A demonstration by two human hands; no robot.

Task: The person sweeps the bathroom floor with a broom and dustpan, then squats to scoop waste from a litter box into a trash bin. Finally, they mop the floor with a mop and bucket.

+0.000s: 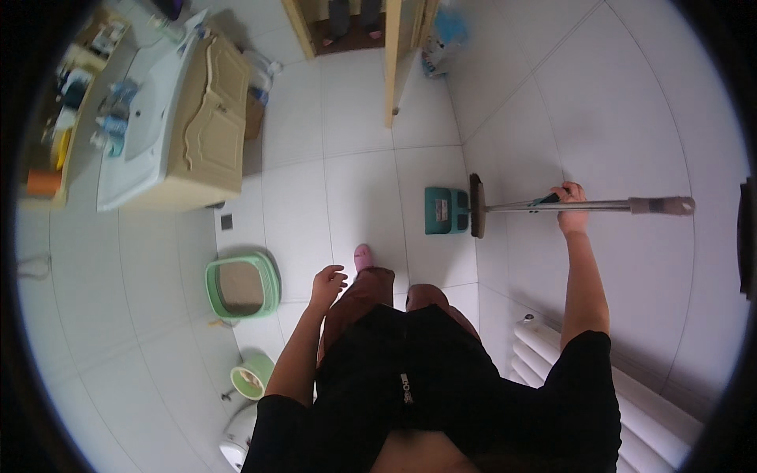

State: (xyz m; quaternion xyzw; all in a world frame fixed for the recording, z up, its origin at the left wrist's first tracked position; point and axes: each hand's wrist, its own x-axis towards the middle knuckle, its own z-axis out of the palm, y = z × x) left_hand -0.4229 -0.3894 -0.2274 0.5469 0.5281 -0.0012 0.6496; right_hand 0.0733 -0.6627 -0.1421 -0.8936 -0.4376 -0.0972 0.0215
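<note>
My right hand (572,207) is shut on the metal handle of a broom (609,206), whose grey grip end sticks out beyond the hand. The broom's dark brush head (477,206) is up against a teal long-handled dustpan (439,222) near the right wall. Whether the dustpan's own handle is also in that grip, I cannot tell. My left hand (328,287) hangs before my left thigh, fingers apart, holding nothing. A pink slipper (363,256) is on my foot just beyond it.
To the left stand a green litter box (272,290), a green bin (266,369) and a cream washbasin cabinet (207,130). Ahead, an open door (391,71) reaches into the room, with a person's legs (339,20) in the doorway. A white radiator (639,402) lines the right wall.
</note>
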